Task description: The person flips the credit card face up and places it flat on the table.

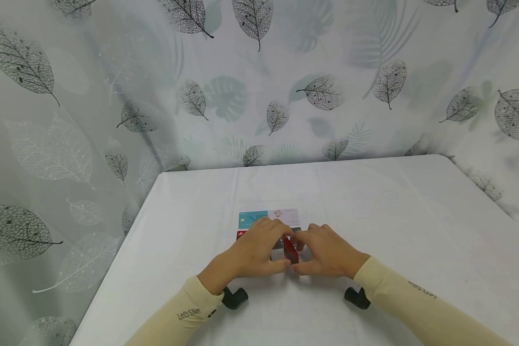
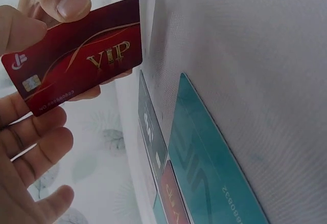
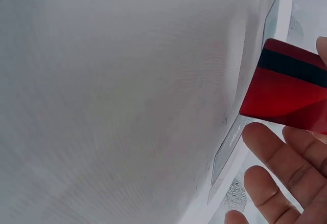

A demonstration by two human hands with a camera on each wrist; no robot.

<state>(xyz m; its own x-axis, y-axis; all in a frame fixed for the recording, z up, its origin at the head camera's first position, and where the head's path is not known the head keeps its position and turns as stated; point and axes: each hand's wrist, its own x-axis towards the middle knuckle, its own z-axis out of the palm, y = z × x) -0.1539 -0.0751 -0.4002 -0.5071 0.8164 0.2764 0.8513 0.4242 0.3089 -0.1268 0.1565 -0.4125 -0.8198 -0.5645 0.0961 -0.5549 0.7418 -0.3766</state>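
Between both hands a red VIP card (image 1: 290, 251) is held up off the table, its gold-lettered face showing in the left wrist view. My left hand (image 1: 257, 247) pinches it near the chip end by thumb and fingers. The right hand (image 1: 328, 252) grips it too, its thumb (image 2: 72, 5) over the upper edge and fingers behind. The right wrist view shows the card's red back with a dark stripe (image 3: 291, 66). Just beyond the hands lie a teal card (image 1: 252, 219), a pink card (image 1: 285, 216) and, partly covered, another red card (image 1: 240, 234) and a dark grey card (image 2: 152, 124).
A white-covered table (image 1: 415, 230) spreads out around the hands. Leaf-printed curtain (image 1: 225, 96) hangs behind it and at both sides. Black fittings (image 1: 235, 298) show beneath each wrist.
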